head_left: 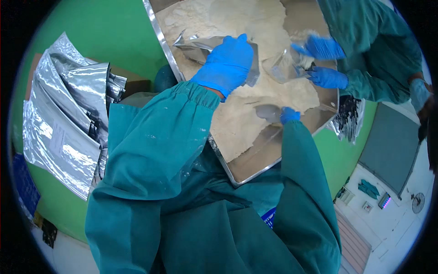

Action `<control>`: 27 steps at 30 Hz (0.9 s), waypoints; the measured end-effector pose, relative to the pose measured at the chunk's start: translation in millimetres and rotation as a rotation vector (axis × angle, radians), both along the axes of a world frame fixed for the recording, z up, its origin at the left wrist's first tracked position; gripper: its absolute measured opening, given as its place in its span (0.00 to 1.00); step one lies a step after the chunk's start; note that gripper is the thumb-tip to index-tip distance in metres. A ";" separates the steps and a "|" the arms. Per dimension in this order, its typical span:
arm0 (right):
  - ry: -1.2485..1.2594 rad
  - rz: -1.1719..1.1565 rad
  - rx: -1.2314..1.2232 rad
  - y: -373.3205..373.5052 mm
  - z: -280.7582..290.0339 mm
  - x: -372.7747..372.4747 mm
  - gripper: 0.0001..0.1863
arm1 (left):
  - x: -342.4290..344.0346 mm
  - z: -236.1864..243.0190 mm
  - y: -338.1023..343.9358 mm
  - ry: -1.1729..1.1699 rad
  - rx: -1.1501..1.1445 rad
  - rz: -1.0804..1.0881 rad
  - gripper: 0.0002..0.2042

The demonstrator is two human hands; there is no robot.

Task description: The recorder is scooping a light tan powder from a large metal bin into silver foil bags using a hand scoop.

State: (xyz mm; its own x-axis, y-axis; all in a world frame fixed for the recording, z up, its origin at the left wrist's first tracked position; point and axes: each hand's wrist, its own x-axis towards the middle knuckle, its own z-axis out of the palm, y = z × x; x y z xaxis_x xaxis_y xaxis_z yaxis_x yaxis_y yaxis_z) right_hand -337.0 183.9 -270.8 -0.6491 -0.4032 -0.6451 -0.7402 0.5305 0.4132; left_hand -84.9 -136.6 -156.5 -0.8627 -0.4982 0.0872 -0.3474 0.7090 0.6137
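My left hand (228,64), in a blue glove, is closed on a silver foil bag (253,75), which lies over pale powder (237,123) in a large metal tray (160,34). Part of the bag is covered by that hand. Lower right, my gloved right hand (290,115) grips a scoop (268,113) with its blade in the powder. Across the tray, another person's gloved hands (325,48) are at a shiny translucent bag (280,68); something pale shows between them, too blurred to name.
A stack of silver foil bags (68,118) lies at the left, near a cardboard box (134,86). Dark shiny packaging (349,116) sits beyond the tray's right edge. The co-worker's green sleeves (378,41) reach over the upper right side. A wall fan (417,202) is far right.
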 end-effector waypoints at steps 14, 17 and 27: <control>-0.962 -0.351 -0.470 -48.8 4.0 103.5 0.18 | 6.1 -6.4 -2.3 0.028 -0.117 -0.139 0.15; -0.931 -0.260 -0.526 -54.4 83.1 76.6 0.17 | 7.0 -10.6 0.6 0.045 -0.127 -0.148 0.16; -0.086 0.236 -0.806 -120.0 197.1 90.2 0.15 | 0.6 -11.2 25.3 0.086 0.078 -0.130 0.20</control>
